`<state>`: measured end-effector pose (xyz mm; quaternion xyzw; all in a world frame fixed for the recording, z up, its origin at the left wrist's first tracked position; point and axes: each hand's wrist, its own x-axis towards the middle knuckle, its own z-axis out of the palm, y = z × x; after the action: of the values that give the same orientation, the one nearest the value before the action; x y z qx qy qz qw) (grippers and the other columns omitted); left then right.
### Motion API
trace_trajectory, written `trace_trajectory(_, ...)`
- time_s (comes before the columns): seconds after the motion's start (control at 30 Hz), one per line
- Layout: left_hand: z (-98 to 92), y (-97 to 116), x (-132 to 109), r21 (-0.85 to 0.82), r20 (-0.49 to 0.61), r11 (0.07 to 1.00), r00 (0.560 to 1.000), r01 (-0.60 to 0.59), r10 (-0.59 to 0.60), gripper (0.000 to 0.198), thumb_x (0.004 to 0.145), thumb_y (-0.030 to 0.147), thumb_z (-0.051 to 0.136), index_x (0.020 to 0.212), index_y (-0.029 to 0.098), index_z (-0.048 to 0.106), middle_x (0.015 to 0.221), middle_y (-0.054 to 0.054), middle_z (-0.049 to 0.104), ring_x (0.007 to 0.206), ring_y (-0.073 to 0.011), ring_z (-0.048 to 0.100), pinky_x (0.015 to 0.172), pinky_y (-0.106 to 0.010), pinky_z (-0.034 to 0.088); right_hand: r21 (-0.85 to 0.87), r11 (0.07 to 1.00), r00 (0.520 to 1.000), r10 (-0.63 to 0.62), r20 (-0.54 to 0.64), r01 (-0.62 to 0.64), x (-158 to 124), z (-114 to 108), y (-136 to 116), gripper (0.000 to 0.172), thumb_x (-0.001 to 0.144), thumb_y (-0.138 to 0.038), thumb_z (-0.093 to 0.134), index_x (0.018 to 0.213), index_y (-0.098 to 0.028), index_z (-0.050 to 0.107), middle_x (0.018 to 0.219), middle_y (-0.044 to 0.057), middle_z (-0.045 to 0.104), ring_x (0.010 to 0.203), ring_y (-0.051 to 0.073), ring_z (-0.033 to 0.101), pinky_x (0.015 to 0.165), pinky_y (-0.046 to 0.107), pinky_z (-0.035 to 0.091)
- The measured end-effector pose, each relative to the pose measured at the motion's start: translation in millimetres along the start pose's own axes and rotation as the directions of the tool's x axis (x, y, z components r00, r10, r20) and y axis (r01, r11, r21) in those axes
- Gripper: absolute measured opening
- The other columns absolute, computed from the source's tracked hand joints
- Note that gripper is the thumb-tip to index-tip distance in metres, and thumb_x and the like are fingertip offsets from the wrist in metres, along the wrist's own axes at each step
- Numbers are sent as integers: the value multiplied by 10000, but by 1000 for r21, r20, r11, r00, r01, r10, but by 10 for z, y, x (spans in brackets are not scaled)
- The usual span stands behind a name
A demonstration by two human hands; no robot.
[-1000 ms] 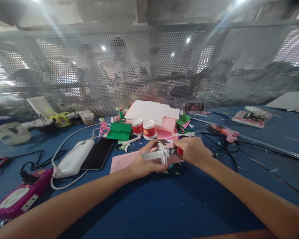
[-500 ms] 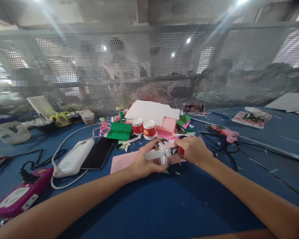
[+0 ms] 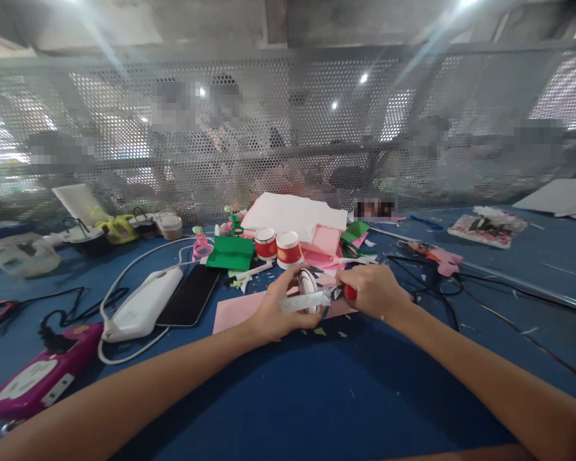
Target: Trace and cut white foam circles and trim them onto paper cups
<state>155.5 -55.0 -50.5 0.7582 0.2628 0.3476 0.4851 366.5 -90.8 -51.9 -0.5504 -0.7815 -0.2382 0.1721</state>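
My left hand (image 3: 271, 310) is curled around a small paper cup (image 3: 308, 282) tipped on its side, with a white round end and dark curved lines. My right hand (image 3: 372, 289) grips a red-handled knife (image 3: 307, 300); its long, pale, flat blade crosses in front of the cup. Whether the blade touches the cup I cannot tell. Beneath both hands lies a pink paper sheet (image 3: 235, 312). Just beyond them stand two red-and-white paper cups (image 3: 288, 250), bottoms up, near a folded green paper (image 3: 230, 252).
On the left are a black phone (image 3: 188, 296), a white power bank (image 3: 146, 304) with a cable, and a purple power strip (image 3: 43, 371). A pink glue gun (image 3: 442, 260) with black cords lies right. White paper (image 3: 292, 214) rests before a perforated metal screen (image 3: 269, 128). Paper scraps dot the blue table (image 3: 288, 403).
The knife blade has shifted slightly right and lower across the cup. The cup has turned a little in my left hand, showing more of its white end.
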Motion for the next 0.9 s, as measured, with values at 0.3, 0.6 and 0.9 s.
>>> trace_trajectory(0.3,6,34,-12,-34,13,998,999,-48,48,661,570,110,714,1168,231,460,1007,-44,628,883,-191,630,840,-393,535,8,1000,999,22,-40,-21,-2,16,-7,198,665,-188,456,677,-166,653,561,42,614,519,133,476,524,255,214)
trace_trajectory(0.6,2,11,-17,-44,38,997,997,-60,61,630,587,101,709,1144,248,454,1063,-56,624,1030,-246,612,879,-432,517,40,998,999,49,-19,-48,18,13,-74,179,648,-191,462,678,-179,639,563,35,608,537,135,474,534,260,220)
trace_trajectory(0.9,-3,23,-27,-33,35,996,996,-77,78,644,579,130,709,1165,209,452,1012,-60,623,905,-206,622,798,-368,522,-8,999,999,34,-36,-34,4,11,-18,196,655,-175,450,667,-173,646,554,40,610,513,130,462,524,259,209)
